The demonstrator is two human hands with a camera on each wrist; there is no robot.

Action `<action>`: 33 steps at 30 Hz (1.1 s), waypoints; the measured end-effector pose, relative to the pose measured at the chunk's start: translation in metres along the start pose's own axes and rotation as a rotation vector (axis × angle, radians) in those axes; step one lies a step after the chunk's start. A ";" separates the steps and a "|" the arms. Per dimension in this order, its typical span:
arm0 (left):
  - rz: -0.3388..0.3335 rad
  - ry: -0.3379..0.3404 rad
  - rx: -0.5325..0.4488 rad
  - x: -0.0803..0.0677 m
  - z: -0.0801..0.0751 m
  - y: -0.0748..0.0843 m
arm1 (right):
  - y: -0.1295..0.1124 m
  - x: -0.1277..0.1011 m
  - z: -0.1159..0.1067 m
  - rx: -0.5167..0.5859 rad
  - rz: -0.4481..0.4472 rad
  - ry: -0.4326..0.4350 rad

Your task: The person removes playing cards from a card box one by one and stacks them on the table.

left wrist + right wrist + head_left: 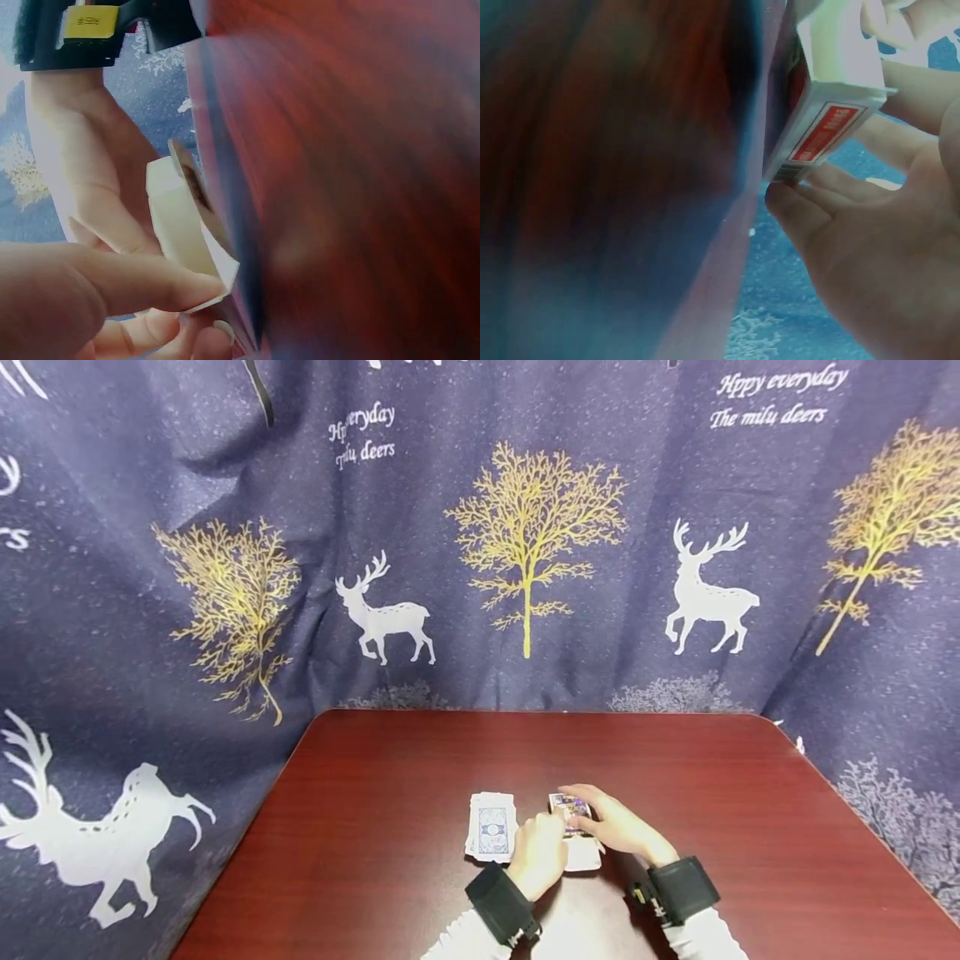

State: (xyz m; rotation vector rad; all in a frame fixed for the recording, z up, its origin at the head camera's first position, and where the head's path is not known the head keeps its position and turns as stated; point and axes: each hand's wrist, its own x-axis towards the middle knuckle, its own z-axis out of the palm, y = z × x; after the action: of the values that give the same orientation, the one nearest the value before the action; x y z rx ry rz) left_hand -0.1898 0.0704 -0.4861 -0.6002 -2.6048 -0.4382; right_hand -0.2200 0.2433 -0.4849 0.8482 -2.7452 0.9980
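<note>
**A:** What is the state of each hand's grip?

**B:** The right hand (618, 827) holds a card box (573, 817) near the middle of the red-brown table (420, 760). In the right wrist view its fingers (821, 217) curl under the box's lower edge, where a red and white printed panel (823, 133) shows. The left hand (538, 853) meets the same box from the near side. In the left wrist view its thumb (142, 281) presses on the pale flap (180, 225) of the box, with curled fingertips (217, 330) beneath it, so the flap is pinched.

**A:** Where does the box sit relative to other items?

**B:** It sits between the two hands, at or just above the table surface. Whether it touches the table cannot be determined. A stack of cards (492, 827) with blue patterned backs lies face down just beside the left hand, apart from the box.

**A:** What is hidden or unclear?

**B:** In the head view, both hands cover most of the box; only its coloured top face and a white portion below show. Both wrist views are heavily blurred, and the table fills much of each. The box interior is not visible. Black wrist straps (501, 902) cover both wrists. A dark blue curtain (525, 543) with deer and trees hangs behind the table.
</note>
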 end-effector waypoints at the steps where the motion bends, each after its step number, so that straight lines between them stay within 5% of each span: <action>1: 0.009 -0.010 -0.008 -0.001 0.000 -0.001 | 0.001 0.000 0.001 -0.005 -0.007 0.005; 9: 0.014 -0.059 -0.123 -0.001 -0.001 -0.012 | 0.006 0.002 0.007 -0.053 -0.048 0.051; 18: 0.003 -0.092 -0.161 -0.003 0.002 -0.016 | 0.008 0.000 0.008 -0.058 0.039 -0.032; 33: -0.047 -0.164 -0.094 0.004 -0.001 -0.008 | 0.000 0.000 -0.002 0.017 0.178 -0.056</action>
State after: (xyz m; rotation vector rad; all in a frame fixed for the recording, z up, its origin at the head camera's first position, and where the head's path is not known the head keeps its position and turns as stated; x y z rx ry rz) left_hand -0.1965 0.0639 -0.4848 -0.6314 -2.7717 -0.5507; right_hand -0.2199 0.2442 -0.4833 0.6524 -2.9063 1.0432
